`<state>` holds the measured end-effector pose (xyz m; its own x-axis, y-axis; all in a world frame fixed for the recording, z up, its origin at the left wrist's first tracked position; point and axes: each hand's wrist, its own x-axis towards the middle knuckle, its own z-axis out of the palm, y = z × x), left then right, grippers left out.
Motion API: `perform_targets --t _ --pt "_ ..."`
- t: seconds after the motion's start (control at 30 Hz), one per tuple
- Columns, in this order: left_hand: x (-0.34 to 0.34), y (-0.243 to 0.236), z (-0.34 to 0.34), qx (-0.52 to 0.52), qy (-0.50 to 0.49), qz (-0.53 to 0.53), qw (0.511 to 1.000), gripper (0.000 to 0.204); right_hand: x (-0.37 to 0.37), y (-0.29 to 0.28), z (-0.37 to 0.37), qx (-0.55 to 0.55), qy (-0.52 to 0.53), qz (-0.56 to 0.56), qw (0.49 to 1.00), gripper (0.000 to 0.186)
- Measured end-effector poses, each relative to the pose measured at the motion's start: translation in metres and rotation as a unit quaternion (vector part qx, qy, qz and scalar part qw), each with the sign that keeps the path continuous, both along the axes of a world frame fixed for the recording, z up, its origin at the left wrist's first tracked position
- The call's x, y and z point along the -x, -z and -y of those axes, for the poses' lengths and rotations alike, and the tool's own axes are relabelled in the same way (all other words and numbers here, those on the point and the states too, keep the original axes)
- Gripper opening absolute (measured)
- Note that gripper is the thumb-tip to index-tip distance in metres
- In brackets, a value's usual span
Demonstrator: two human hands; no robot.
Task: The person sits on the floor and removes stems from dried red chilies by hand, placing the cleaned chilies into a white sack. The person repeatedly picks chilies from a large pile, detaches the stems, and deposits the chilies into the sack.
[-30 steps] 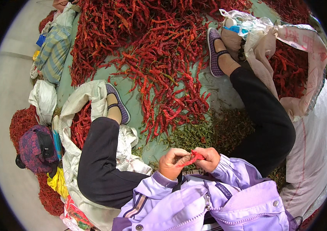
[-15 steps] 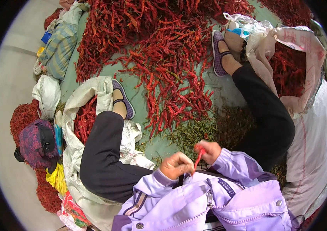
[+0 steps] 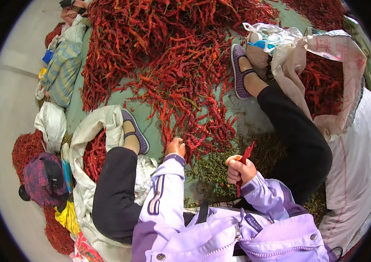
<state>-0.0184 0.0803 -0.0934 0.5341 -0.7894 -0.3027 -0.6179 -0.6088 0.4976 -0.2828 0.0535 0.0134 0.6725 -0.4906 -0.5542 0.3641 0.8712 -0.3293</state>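
Observation:
A red chili pepper (image 3: 247, 153) stands upright in my right hand (image 3: 242, 171), whose fingers are closed around it in front of my lap. More than one pepper may be in that grip. My left hand (image 3: 175, 147) reaches forward to the near edge of a spread of red chili peppers (image 3: 194, 105). Its back faces up and the fingertips are hidden, so what it touches does not show. Between the hands and just beyond lies a heap of green stems (image 3: 214, 172).
An open white sack (image 3: 120, 114) with red peppers stands by my left leg. Another open sack (image 3: 355, 65) with peppers is beyond my right knee. A large pepper pile (image 3: 150, 26) covers the far floor. A patterned cap (image 3: 41, 179) and a yellow bag (image 3: 67, 218) lie at left.
My hands were together over my lap with a red pepper between them. The left hand has moved forward to the peppers; the right has risen slightly, closed on a pepper.

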Motion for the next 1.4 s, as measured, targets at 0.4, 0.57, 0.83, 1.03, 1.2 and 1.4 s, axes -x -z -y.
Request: perform_targets --t 0.4,0.57,0.83,1.03,1.2,1.4 --pt "0.028 -0.1 0.01 0.288 -0.136 -0.493 0.809 0.01 -0.011 0.008 -0.001 0.105 0.039 -0.095 0.989 0.012" --pt "0.081 -0.118 0.002 0.218 0.019 -0.361 0.907 0.012 -0.018 0.011 -0.009 0.42 0.01 -0.215 0.882 0.018" --pt "0.118 -0.118 -0.032 0.238 0.15 -0.295 0.913 0.026 0.001 0.002 -0.008 0.324 0.011 -0.12 0.938 0.009" --pt "0.139 -0.136 -0.046 0.15 0.19 -0.361 0.9 0.014 0.022 -0.033 -0.009 0.595 -0.011 -0.239 0.768 0.014" --pt "0.148 -0.144 -0.057 0.24 0.342 -0.242 0.876 0.01 0.042 -0.045 -0.023 0.647 -0.073 -0.288 0.702 0.017" --pt "0.161 -0.176 -0.083 0.344 0.502 -0.062 0.791 0.018 0.059 -0.058 -0.038 0.168 -0.123 -0.074 0.975 0.009"
